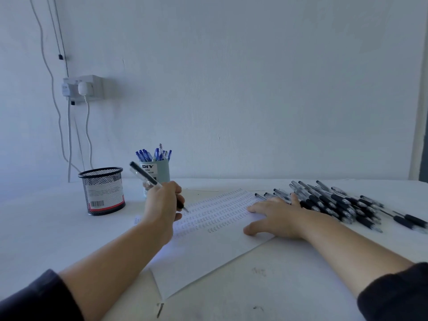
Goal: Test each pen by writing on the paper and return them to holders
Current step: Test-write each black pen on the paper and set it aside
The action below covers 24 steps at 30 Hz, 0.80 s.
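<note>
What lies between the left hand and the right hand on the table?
In the head view, only the paper with rows of test marks lies between the left hand and the right hand.

Head camera looks forward, down, close over table [69, 228].

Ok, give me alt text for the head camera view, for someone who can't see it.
The left hand writes with a black pen on a sheet of paper while the right hand lies flat on it. Behind stand a mesh holder and a cup of blue pens; black pens lie piled to the right.
</note>
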### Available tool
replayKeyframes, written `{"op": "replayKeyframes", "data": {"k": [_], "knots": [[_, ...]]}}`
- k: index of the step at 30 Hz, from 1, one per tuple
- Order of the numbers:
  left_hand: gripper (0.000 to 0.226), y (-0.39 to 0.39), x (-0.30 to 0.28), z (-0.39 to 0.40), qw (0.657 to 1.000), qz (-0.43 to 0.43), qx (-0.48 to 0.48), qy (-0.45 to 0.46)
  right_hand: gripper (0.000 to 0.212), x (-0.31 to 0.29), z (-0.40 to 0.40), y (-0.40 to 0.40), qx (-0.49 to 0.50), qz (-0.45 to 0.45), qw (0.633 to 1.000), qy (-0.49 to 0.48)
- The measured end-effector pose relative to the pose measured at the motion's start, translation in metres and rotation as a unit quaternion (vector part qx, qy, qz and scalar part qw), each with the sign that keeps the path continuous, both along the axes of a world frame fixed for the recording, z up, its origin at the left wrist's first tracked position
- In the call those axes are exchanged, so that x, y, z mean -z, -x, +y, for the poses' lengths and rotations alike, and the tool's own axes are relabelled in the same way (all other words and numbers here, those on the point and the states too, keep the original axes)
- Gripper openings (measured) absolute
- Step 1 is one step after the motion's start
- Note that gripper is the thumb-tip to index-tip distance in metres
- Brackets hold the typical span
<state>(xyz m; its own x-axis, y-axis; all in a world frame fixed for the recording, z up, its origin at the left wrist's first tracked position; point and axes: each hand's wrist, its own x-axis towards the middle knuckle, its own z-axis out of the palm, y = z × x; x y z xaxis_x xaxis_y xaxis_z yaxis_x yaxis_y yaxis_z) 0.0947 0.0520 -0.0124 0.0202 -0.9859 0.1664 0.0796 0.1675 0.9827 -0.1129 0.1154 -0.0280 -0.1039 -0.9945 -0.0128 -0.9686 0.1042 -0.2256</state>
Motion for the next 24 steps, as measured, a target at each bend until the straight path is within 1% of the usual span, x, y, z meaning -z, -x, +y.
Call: {"op": "replayKeyframes", "data": {"k": [2, 5, 7, 10, 13, 17, 20, 22, 24], "knots": [[0.003, 0.0000, -0.0017, -0.0018, 1.000, 0.008, -0.008, 0.029, 0.067, -0.0012, 0.0013, -0.0003, 0.002, -0.007, 1.000, 0.001], [0.014, 0.0007, -0.0029, -0.0017, 0.998, 0.028, -0.010, 0.051, 0.059, -0.0025, 0.0018, -0.0006, 0.007, -0.013, 1.000, 0.017], [0.018, 0.0001, -0.0018, 0.0003, 0.999, 0.030, 0.004, 0.041, 0.050, -0.0030, 0.0009, -0.0006, 0.009, -0.012, 0.999, 0.035], [0.024, -0.0012, -0.0008, 0.0037, 0.999, 0.014, 0.022, 0.037, 0.051, -0.0024, 0.0000, -0.0024, 0.004, 0.003, 0.999, 0.054], [0.022, -0.0012, -0.0004, 0.0059, 0.999, 0.006, 0.033, 0.028, 0.048, -0.0020, 0.0009, -0.0033, 0.002, 0.007, 0.998, 0.059], [0.024, -0.0033, -0.0001, 0.0058, 0.999, 0.015, 0.036, 0.026, 0.037, -0.0051, 0.0044, -0.0031, -0.006, -0.025, 0.998, 0.054], [0.026, -0.0030, 0.0005, 0.0043, 0.999, 0.020, 0.029, 0.018, 0.032, -0.0060, 0.0054, -0.0045, -0.015, -0.033, 0.998, 0.055], [0.027, -0.0023, 0.0010, 0.0010, 1.000, -0.001, 0.019, 0.015, 0.031, -0.0062, 0.0059, -0.0046, -0.019, -0.044, 0.997, 0.063], [0.023, -0.0021, 0.0021, -0.0021, 0.999, -0.031, 0.003, 0.009, 0.032, -0.0076, 0.0068, -0.0036, -0.026, -0.078, 0.994, 0.074]]}}
